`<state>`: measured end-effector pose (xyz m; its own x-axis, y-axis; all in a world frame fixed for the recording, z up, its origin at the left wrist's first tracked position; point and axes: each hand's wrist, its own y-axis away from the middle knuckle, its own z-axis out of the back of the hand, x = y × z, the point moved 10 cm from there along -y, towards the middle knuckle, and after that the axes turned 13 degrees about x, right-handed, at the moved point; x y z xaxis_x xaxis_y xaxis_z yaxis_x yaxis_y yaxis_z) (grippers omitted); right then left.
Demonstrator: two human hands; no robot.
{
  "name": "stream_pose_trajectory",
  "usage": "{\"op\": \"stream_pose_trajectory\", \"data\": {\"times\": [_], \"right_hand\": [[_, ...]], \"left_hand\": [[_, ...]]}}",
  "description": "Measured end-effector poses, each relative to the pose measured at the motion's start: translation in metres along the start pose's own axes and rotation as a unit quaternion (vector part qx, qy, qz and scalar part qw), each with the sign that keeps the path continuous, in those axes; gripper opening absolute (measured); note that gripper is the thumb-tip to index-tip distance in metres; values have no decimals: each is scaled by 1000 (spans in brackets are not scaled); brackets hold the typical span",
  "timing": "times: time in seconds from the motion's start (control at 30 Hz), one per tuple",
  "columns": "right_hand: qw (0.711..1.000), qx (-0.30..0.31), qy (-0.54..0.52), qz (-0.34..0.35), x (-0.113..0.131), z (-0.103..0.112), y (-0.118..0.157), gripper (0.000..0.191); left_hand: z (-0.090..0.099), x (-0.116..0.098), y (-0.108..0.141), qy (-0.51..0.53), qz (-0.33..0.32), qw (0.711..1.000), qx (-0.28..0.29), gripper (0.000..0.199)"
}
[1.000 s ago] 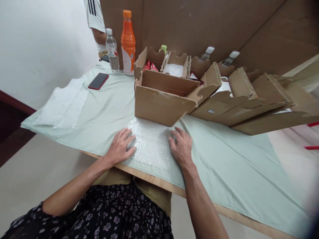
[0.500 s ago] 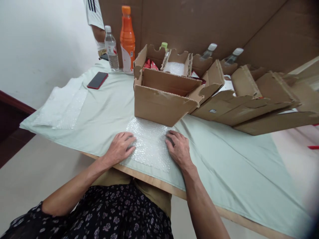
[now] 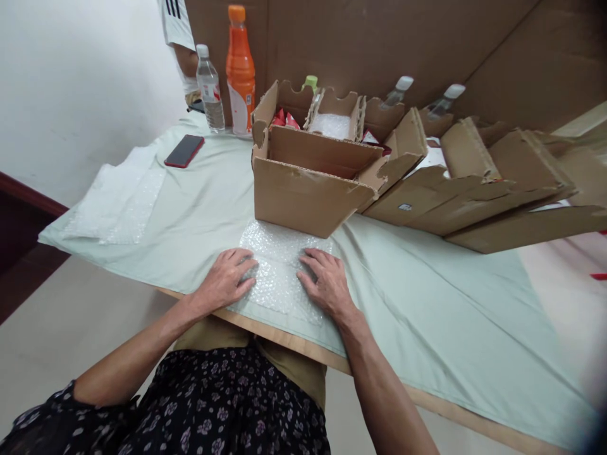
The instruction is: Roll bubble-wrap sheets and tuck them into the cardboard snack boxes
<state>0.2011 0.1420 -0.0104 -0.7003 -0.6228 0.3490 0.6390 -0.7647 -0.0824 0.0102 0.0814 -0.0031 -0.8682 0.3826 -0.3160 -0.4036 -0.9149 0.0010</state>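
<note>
Loosely, with the fingers slightly bent and parted and nothing seen clasped, the left hand [image 3: 227, 277] is laid at the left edge of a sheet of bubble wrap [image 3: 276, 278], while the right hand [image 3: 326, 281] is rested over its right side, thumb and forefinger held apart. The sheet is spread flat on the pale green cloth [image 3: 427, 309] near the table's front edge, its far end brought to the foot of a cardboard box [image 3: 303, 199]; whether any film is pinched beneath the fingertips cannot be told.
</note>
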Motion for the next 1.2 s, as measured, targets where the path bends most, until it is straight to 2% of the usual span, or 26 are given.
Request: {"op": "stream_pose_trajectory", "data": {"times": [0.17, 0.33, 0.57, 0.87, 0.97, 1.1, 1.2], "right_hand": [[999, 33, -2, 3, -1, -3, 0, 38], [1000, 26, 7, 1, 2, -3, -2, 37], [999, 1, 27, -23, 5, -3, -7, 22], [999, 4, -29, -17, -1, 2, 0, 24], [998, 36, -54, 18, 11, 2, 7, 38], [989, 107, -43, 87, 46, -9, 20, 65], [989, 120, 1, 84, 59, -18, 24, 63]], "left_hand": [[-2, -8, 13, 13, -22, 999, 47, 44], [-2, -9, 10, 6, -3, 999, 46, 35], [-1, -8, -3, -16, 8, 999, 37, 28], [-2, -6, -2, -8, 4, 999, 42, 31], [-1, -7, 0, -3, 3, 999, 48, 38], [0, -7, 1, 8, -6, 998, 55, 42], [0, -6, -1, 3, -3, 998, 61, 42]]}}
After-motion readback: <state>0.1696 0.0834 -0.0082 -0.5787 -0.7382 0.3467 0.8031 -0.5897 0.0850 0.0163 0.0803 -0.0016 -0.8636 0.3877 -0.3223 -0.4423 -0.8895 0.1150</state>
